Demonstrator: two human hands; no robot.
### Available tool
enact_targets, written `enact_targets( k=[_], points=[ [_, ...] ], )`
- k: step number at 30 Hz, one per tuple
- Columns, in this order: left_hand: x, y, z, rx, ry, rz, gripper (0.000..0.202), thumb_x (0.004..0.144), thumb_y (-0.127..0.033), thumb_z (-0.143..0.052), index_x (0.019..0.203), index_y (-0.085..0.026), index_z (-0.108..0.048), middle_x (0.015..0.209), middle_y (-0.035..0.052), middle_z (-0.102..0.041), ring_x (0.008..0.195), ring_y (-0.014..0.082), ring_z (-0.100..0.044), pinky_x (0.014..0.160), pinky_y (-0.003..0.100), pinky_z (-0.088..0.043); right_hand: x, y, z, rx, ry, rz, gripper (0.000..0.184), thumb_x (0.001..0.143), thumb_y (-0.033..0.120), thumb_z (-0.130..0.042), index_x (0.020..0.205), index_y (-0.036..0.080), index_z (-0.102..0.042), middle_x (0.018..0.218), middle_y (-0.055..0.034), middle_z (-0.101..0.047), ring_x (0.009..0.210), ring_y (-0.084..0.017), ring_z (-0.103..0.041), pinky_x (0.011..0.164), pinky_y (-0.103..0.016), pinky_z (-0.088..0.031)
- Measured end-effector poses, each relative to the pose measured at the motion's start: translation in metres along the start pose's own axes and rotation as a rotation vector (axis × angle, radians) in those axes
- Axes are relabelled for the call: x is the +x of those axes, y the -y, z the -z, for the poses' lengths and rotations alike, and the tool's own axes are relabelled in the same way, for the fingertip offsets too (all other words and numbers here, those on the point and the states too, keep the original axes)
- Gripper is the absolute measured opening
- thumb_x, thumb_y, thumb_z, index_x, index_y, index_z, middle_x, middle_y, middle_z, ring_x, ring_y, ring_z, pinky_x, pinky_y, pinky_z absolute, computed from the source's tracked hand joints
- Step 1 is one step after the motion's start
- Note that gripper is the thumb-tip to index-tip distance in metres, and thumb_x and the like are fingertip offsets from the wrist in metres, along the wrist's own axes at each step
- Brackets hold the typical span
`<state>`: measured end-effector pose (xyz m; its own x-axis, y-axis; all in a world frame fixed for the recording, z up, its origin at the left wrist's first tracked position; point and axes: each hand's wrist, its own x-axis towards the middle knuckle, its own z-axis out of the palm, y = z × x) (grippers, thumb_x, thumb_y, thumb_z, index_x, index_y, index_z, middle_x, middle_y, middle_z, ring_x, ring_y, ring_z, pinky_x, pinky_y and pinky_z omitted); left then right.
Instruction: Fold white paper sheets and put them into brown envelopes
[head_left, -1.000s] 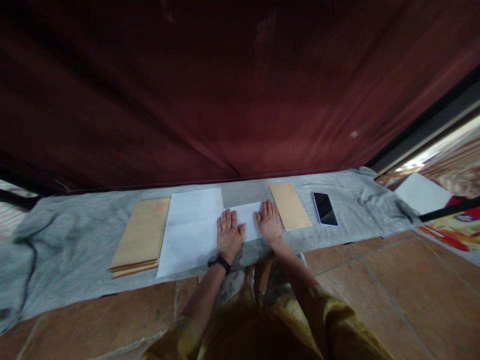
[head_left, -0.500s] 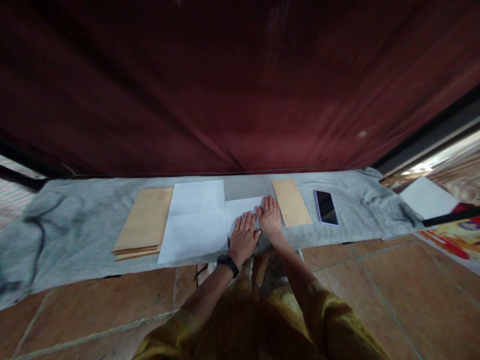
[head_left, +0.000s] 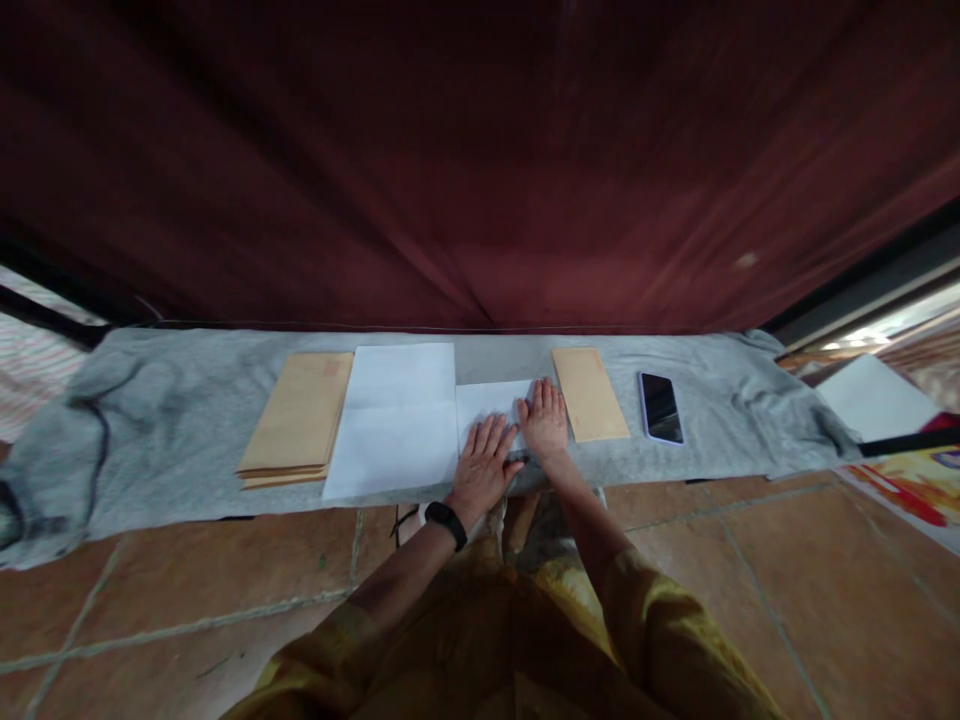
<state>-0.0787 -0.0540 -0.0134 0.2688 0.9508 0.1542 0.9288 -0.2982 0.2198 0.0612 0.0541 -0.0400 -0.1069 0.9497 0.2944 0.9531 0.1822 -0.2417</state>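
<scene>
Palms down on small white paper (head_left: 481, 399).
My left hand (head_left: 482, 468) and right hand (head_left: 544, 423) lie flat, fingers extended; a brown envelope (head_left: 592, 396) sits just beside the right.

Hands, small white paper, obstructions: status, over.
Left hand and right hand open, laid on the small white paper. Paper between large white sheet and lone brown envelope. No other object seen on it.
</scene>
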Motion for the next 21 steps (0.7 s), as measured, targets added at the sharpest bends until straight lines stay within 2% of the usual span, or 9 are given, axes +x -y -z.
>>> enact_targets(
  k=[3,10,16,21],
  points=[
    [0.000,0.000,0.003,-0.011,0.025,-0.031,0.060,0.099,-0.050,-0.042,0.152,-0.023,-0.039,0.164,0.0072,-0.031,0.154,0.0280,-0.019,0.125,0.052,-0.017,0.001,0.000,-0.001,-0.007,0.013,-0.001,0.064,0.104,0.041,-0.036,0.153,0.001,-0.035,0.158,-0.0249,-0.035,0.145,-0.035,-0.035,0.117,-0.052,-0.028],
    [0.002,0.001,0.004,-0.005,0.053,-0.079,0.061,0.100,-0.050,-0.037,0.153,-0.018,-0.038,0.162,0.0086,-0.035,0.153,0.0261,-0.022,0.126,0.051,-0.012,0.000,-0.001,-0.001,-0.020,0.017,-0.005,0.063,0.104,0.041,-0.037,0.152,0.000,-0.035,0.158,-0.0245,-0.035,0.145,-0.035,-0.034,0.118,-0.050,-0.028],
    [-0.001,0.004,0.002,0.008,0.055,-0.096,0.067,0.100,-0.051,-0.037,0.155,-0.013,-0.032,0.163,0.0124,-0.032,0.153,0.0260,-0.021,0.126,0.052,-0.013,0.001,-0.001,-0.002,0.024,0.006,0.002,0.063,0.103,0.041,-0.036,0.151,-0.001,-0.037,0.157,-0.0263,-0.036,0.146,-0.035,-0.034,0.118,-0.051,-0.028],
    [-0.010,0.003,0.001,0.020,0.031,-0.046,0.072,0.099,-0.051,-0.040,0.154,-0.006,-0.031,0.162,0.0183,-0.031,0.153,0.0278,-0.022,0.125,0.049,-0.021,0.002,-0.002,-0.002,0.076,0.001,-0.008,0.063,0.102,0.041,-0.037,0.151,0.000,-0.038,0.157,-0.0257,-0.036,0.146,-0.035,-0.034,0.118,-0.053,-0.028]
  ],
)
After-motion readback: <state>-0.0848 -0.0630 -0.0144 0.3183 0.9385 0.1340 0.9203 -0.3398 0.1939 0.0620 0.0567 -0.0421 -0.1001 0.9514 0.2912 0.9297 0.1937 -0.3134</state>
